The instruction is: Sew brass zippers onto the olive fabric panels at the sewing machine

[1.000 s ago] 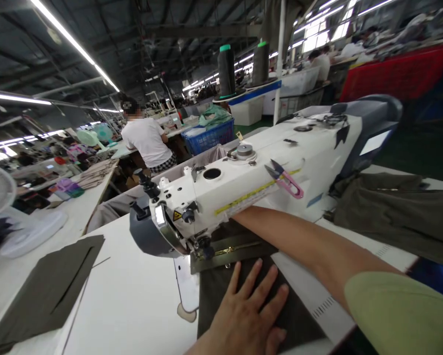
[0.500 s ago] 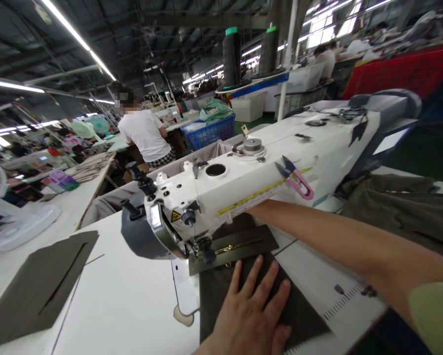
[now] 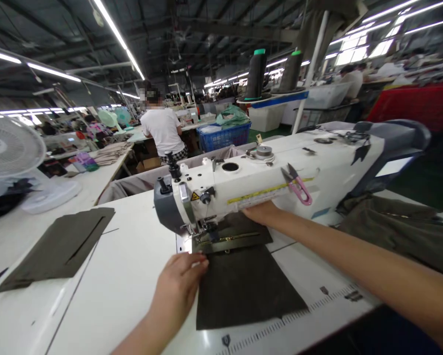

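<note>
A dark olive fabric piece (image 3: 251, 291) lies flat on the sewing machine bed, its upper part under the presser foot area. Across it runs a strip with a gold-toothed zipper (image 3: 224, 239). My left hand (image 3: 182, 278) is at the fabric's left edge just below the needle area, fingers drawn together on that edge. Behind the white sewing machine (image 3: 265, 177) arm, my right hand (image 3: 261, 213) rests on the far part of the fabric; the machine hides its fingers.
Pink-handled thread snips (image 3: 300, 191) sit on the machine arm. Another olive fabric stack (image 3: 64, 246) lies at left, near a white fan (image 3: 12, 148). More olive fabric (image 3: 394, 229) is heaped at right. A person in a white shirt (image 3: 162, 129) stands beyond.
My left hand has moved left, from lying spread on the fabric to its left edge. My right hand remains behind the machine arm. The camera view has shifted.
</note>
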A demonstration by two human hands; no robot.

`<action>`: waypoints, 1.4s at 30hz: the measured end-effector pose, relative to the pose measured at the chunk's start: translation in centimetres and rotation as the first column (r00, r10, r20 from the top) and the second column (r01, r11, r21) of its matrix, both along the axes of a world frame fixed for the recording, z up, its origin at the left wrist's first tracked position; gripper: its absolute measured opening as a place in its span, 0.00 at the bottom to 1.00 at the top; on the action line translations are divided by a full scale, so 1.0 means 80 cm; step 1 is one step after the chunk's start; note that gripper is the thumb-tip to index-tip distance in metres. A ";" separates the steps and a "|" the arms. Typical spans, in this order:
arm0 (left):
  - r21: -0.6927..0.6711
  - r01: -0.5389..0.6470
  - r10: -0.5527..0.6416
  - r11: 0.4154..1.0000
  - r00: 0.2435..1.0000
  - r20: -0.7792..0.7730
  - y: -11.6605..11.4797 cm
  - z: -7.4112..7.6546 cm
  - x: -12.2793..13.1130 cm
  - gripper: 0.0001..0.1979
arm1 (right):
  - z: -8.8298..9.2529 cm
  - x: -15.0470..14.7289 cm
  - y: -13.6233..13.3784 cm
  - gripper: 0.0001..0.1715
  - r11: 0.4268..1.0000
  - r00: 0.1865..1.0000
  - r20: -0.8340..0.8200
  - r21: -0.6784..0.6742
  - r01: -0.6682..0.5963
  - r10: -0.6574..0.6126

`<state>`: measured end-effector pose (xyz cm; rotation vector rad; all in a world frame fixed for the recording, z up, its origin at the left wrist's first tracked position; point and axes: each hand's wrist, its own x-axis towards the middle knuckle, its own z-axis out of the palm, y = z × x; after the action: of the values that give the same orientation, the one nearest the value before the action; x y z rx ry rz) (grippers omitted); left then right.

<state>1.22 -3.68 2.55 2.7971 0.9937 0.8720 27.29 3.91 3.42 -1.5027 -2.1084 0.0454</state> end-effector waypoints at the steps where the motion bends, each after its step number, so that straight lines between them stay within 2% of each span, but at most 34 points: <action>1: 0.031 -0.045 0.047 0.998 0.998 -0.048 0.007 0.000 -0.012 0.11 | -0.001 -0.004 -0.012 0.11 0.999 0.999 0.036 -0.015 -0.040 0.041; 4: 0.068 -0.067 0.076 0.995 0.985 -0.157 0.029 -0.008 -0.028 0.10 | -0.009 -0.016 -0.052 0.16 0.990 0.981 0.131 -0.030 -0.140 0.143; 8: 0.097 -0.036 0.055 0.995 0.977 -0.204 0.041 -0.024 -0.022 0.10 | -0.025 -0.032 -0.080 0.12 0.991 0.983 0.125 -0.010 -0.136 0.136; 12: 0.104 -0.029 0.053 0.994 0.969 -0.241 0.038 -0.027 -0.021 0.11 | -0.033 -0.047 -0.074 0.12 0.994 0.993 0.054 -0.030 -0.103 0.105; 16: 0.029 -0.012 0.017 0.999 0.982 -0.190 0.036 -0.023 -0.025 0.11 | -0.031 -0.059 -0.074 0.13 0.991 0.993 -0.006 -0.064 -0.120 0.119; 19: -0.052 -0.032 0.026 0.998 0.995 -0.099 0.037 -0.019 -0.026 0.10 | -0.026 -0.068 -0.086 0.20 0.992 0.993 0.021 0.022 -0.121 0.120; 22: -0.085 -0.103 0.100 0.991 0.994 -0.039 0.040 -0.016 -0.026 0.09 | -0.022 -0.083 -0.100 0.13 0.973 0.974 0.104 0.091 -0.211 0.201; 24: -0.088 -0.149 0.148 0.985 0.989 -0.017 0.042 -0.014 -0.025 0.08 | -0.020 -0.096 -0.104 0.16 0.964 0.952 0.170 0.043 -0.264 0.254; 28: -0.092 -0.194 0.195 0.977 0.981 0.005 0.043 -0.015 -0.023 0.08 | -0.022 -0.120 -0.098 0.18 0.987 0.967 0.210 -0.102 -0.127 0.146; 31: -0.091 -0.184 0.186 0.979 0.982 0.011 0.043 -0.021 -0.024 0.08 | -0.026 -0.125 -0.092 0.19 0.980 0.962 0.214 -0.140 -0.140 0.168; 35: -0.017 -0.104 0.103 0.994 0.993 -0.052 0.040 -0.029 -0.024 0.09 | -0.035 -0.119 -0.092 0.14 0.971 0.944 0.230 -0.054 -0.232 0.238; 38: 0.096 -0.103 0.118 0.990 0.979 -0.166 0.035 -0.029 -0.021 0.11 | -0.038 -0.116 -0.095 0.12 0.942 0.927 0.251 0.119 -0.315 0.278; 40: 0.131 -0.115 0.143 0.985 0.965 -0.222 0.032 -0.026 -0.018 0.11 | -0.039 -0.116 -0.095 0.13 0.930 0.939 0.248 0.223 -0.293 0.237; 42: 0.149 -0.113 0.150 0.982 0.954 -0.261 0.029 -0.022 -0.016 0.11 | -0.041 -0.116 -0.093 0.16 0.944 0.956 0.222 0.225 -0.243 0.193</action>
<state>-0.04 -1.34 0.75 3.0546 1.2134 0.5952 18.01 -3.50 0.11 -1.1602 -2.3305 -0.2901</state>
